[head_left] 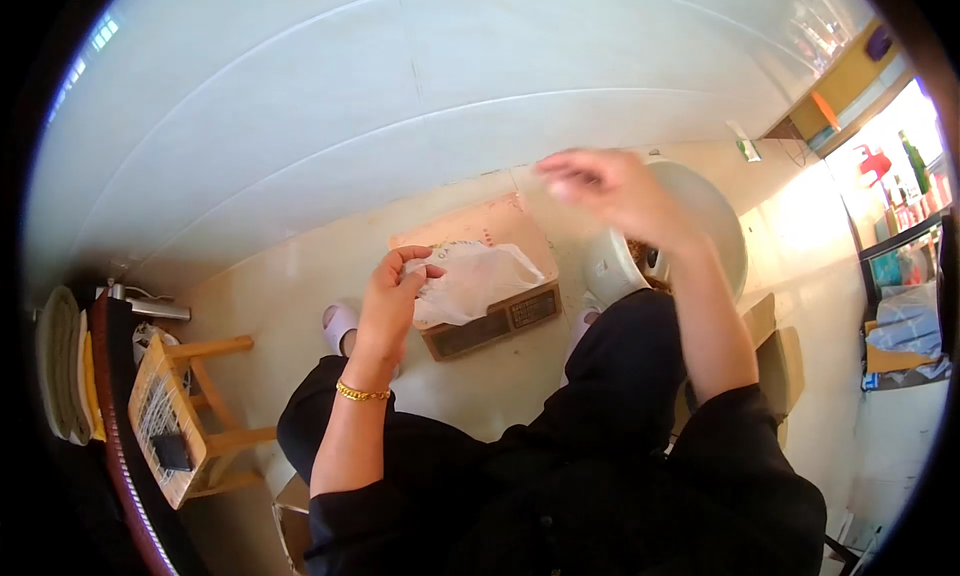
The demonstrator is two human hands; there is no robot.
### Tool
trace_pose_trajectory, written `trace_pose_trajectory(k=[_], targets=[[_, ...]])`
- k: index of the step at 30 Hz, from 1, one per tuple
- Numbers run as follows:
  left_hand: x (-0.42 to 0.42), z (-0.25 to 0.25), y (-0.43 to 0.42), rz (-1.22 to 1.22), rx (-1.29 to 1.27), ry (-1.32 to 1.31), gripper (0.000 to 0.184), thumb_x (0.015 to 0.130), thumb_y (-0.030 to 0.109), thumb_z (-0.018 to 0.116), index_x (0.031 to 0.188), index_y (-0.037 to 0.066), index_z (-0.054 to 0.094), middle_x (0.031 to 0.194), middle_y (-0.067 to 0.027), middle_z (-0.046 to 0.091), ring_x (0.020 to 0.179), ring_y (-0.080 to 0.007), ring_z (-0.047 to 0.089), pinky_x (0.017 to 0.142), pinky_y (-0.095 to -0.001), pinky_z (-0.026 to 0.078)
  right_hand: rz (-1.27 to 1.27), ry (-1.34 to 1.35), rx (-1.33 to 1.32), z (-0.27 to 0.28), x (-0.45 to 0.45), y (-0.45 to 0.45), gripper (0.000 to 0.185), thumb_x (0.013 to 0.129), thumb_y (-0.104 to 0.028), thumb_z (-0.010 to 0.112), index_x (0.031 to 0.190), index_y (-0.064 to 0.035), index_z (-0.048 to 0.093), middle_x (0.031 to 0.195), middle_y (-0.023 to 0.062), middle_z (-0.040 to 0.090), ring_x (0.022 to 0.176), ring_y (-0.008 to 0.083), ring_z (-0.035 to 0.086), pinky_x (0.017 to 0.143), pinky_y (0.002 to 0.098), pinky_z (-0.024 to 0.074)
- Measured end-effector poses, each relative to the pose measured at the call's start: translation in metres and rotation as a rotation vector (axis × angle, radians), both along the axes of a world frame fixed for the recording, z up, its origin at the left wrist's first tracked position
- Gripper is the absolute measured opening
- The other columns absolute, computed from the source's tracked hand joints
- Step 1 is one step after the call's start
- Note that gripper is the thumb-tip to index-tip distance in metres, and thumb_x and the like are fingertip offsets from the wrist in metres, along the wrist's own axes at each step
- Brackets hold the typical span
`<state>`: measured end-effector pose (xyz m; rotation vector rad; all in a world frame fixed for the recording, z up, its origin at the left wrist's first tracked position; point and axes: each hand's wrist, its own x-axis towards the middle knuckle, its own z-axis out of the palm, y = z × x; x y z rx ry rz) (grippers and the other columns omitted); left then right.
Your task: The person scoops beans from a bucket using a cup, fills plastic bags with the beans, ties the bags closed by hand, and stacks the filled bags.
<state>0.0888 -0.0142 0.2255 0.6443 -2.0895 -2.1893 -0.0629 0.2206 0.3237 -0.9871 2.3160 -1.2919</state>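
My left hand [395, 286] pinches the edge of a thin, white, see-through plastic bag [468, 281]. The bag lies on the pinkish flat top of a weighing scale [510, 221], whose front panel [535, 309] carries a keypad and a dark display. Over the rim of a large white bucket [712, 211], my right hand [615, 191] is raised to the right of the scale. Motion blurs its fingers, so I cannot make out whether anything is in them. Small brown pieces [638, 248] show inside the bucket, partly hidden by my right forearm.
To the left stands a wooden stool [205, 431] with a woven seat and a dark flat object on it. An open cardboard box [778, 376] is beside my right leg. A white tiled wall [420, 86] rises ahead. Shelves with various goods [905, 316] line the far right.
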Motion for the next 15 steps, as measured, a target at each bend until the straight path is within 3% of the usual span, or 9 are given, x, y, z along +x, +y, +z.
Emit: trace_pose_trajectory(k=[2, 6, 8, 9, 11, 12, 15], targets=[[-0.003, 0.000, 0.001, -0.024, -0.010, 0.008, 0.023, 0.088, 0.007, 0.045, 0.109, 0.004, 0.056, 0.091, -0.0061, 0.063, 0.079, -0.0098, 0.054, 0.074, -0.0237, 0.042, -0.264, 0.045, -0.006, -0.008, -0.025, 0.035, 0.027, 0.086, -0.018, 0.058, 0.108, -0.0028, 0.062, 0.088, 0.0086, 0.066, 0.077, 0.0141, 0.061, 0.073, 0.0289, 0.0474], [-0.005, 0.003, 0.004, -0.039, 0.003, -0.004, 0.022, 0.089, 0.009, 0.047, 0.108, 0.004, 0.056, 0.090, -0.0059, 0.063, 0.079, -0.0097, 0.054, 0.075, -0.0242, 0.043, -0.643, 0.118, 0.320, -0.082, -0.057, 0.110, 0.026, 0.086, -0.019, 0.057, 0.104, -0.0014, 0.063, 0.085, 0.0069, 0.065, 0.073, 0.0152, 0.060, 0.067, 0.0292, 0.0477], [-0.005, 0.002, 0.003, -0.019, 0.016, 0.007, 0.022, 0.090, 0.009, 0.047, 0.109, 0.005, 0.056, 0.090, -0.0056, 0.063, 0.078, -0.0093, 0.054, 0.075, -0.0241, 0.043, -0.792, -0.243, 0.203, -0.126, -0.054, 0.139, 0.032, 0.086, -0.019, 0.056, 0.110, 0.0008, 0.059, 0.090, 0.0110, 0.064, 0.074, 0.0203, 0.062, 0.065, 0.0328, 0.0505], [-0.005, 0.001, 0.004, -0.003, 0.028, 0.018, 0.022, 0.090, 0.010, 0.047, 0.109, 0.005, 0.056, 0.089, -0.0052, 0.063, 0.078, -0.0089, 0.054, 0.074, -0.0240, 0.043, -0.791, -0.248, 0.203, -0.141, -0.054, 0.148, 0.032, 0.086, -0.019, 0.056, 0.110, 0.0008, 0.059, 0.090, 0.0110, 0.064, 0.074, 0.0203, 0.062, 0.065, 0.0328, 0.0505], [-0.007, 0.003, 0.004, 0.004, 0.015, 0.005, 0.021, 0.090, 0.010, 0.047, 0.108, 0.005, 0.057, 0.089, -0.0047, 0.063, 0.077, -0.0085, 0.054, 0.073, -0.0236, 0.043, -0.934, -0.537, 0.206, -0.169, -0.054, 0.159, 0.047, 0.088, -0.019, 0.053, 0.129, 0.0020, 0.042, 0.104, 0.0163, 0.059, 0.079, 0.0280, 0.062, 0.064, 0.0387, 0.0529], [-0.008, 0.005, 0.004, 0.011, 0.005, 0.000, 0.021, 0.091, 0.010, 0.047, 0.108, 0.006, 0.057, 0.088, -0.0042, 0.063, 0.077, -0.0081, 0.054, 0.072, -0.0231, 0.043, -0.933, -0.545, 0.204, -0.181, -0.053, 0.161, 0.047, 0.088, -0.019, 0.053, 0.129, 0.0020, 0.042, 0.104, 0.0163, 0.059, 0.079, 0.0280, 0.062, 0.064, 0.0387, 0.0529], [-0.012, 0.006, 0.004, 0.009, -0.004, -0.013, 0.020, 0.091, 0.010, 0.047, 0.107, 0.006, 0.057, 0.088, -0.0037, 0.063, 0.075, -0.0077, 0.054, 0.070, -0.0223, 0.043, -0.889, -0.969, -0.245, -0.223, -0.060, 0.171, 0.057, 0.093, -0.023, 0.050, 0.135, 0.0007, 0.020, 0.121, 0.0192, 0.045, 0.082, 0.0343, 0.060, 0.066, 0.0436, 0.0527]])
